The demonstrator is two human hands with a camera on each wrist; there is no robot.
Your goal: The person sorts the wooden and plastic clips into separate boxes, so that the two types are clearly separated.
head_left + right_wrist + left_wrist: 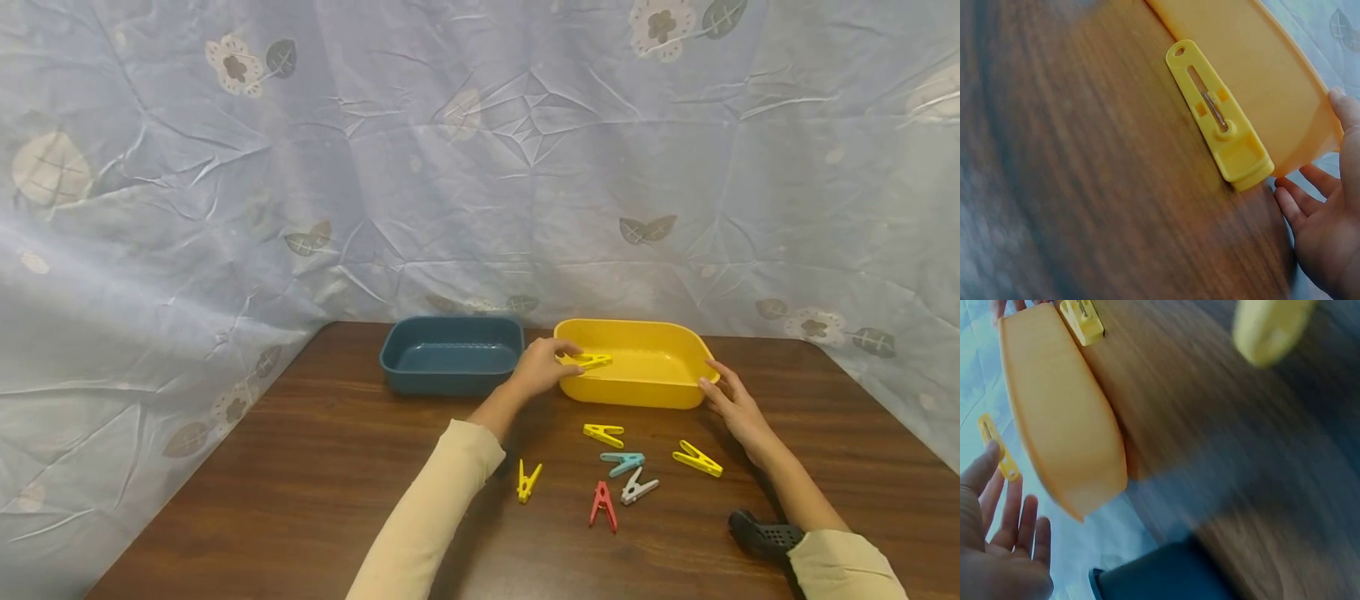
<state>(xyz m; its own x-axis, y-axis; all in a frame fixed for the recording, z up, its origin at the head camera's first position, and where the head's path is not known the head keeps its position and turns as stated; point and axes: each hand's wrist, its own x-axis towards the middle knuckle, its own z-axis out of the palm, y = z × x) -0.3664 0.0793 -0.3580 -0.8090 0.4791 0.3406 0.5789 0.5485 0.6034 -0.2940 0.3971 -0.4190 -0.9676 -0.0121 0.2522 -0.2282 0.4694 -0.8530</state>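
The bench (300, 467) is dark brown with a wood grain. Nearest, toward its right edge, a black perforated object (761, 536) lies by the right sleeve (843, 565). Farther in, a red clip (602, 492) points its legs toward the near edge, a yellow clip (524, 490) to its left, a white clip (630, 493) and a blue clip (632, 461) just beyond. Two more yellow clips lie before the yellow tub (630, 392), one toward the bench's right edge.

That tub stands near the far edge, right of the dark blue tub (442, 383). The right hand (738, 408) touches its right end, grip apart, fingers fairly straight. The left hand (538, 367) has its grip pinched on a held clip (598, 360), yellow, over the tub's left end; whether clip and tub touch, I cannot tell.

Beyond the far edge hangs a creased pale curtain (420, 187) with leaves and flowers.
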